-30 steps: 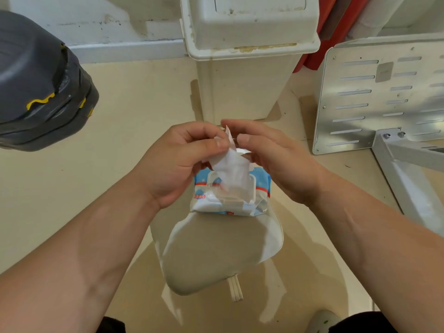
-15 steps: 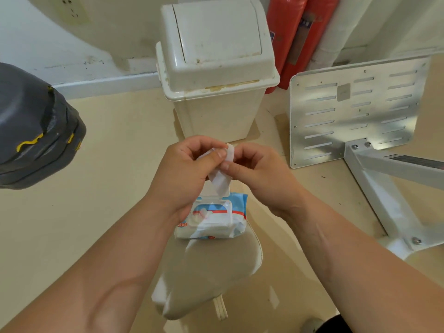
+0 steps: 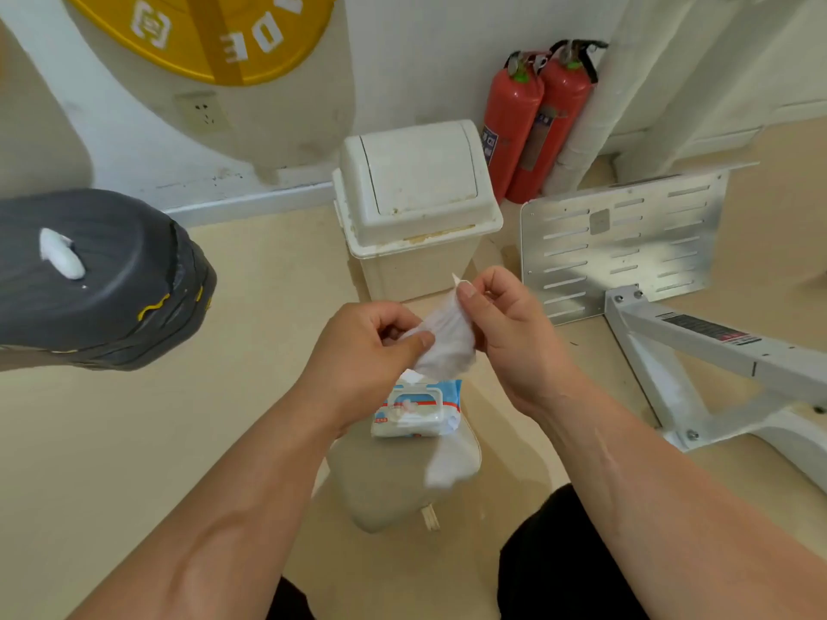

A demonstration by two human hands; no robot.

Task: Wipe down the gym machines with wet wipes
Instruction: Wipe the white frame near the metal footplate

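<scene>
A white wet wipe [image 3: 445, 340] hangs between my two hands at the centre of the view. My left hand [image 3: 364, 351] pinches its lower left part and my right hand [image 3: 505, 333] pinches its top corner. Below them a blue and white wet wipe pack [image 3: 418, 409] with a white flip lid lies on a beige padded seat [image 3: 389, 481]. A dark grey padded machine part [image 3: 98, 279] at the left carries a crumpled white wipe [image 3: 60, 252] on top.
A cream swing-lid bin [image 3: 416, 203] stands against the wall straight ahead. Two red fire extinguishers [image 3: 537, 118] stand to its right. A slotted metal footplate [image 3: 622, 243] on a white machine frame [image 3: 698, 351] fills the right. The floor is beige.
My hands have lifted the wipe up and out of the pack and spread slightly apart. The view has tilted upward, showing more wall and the extinguishers.
</scene>
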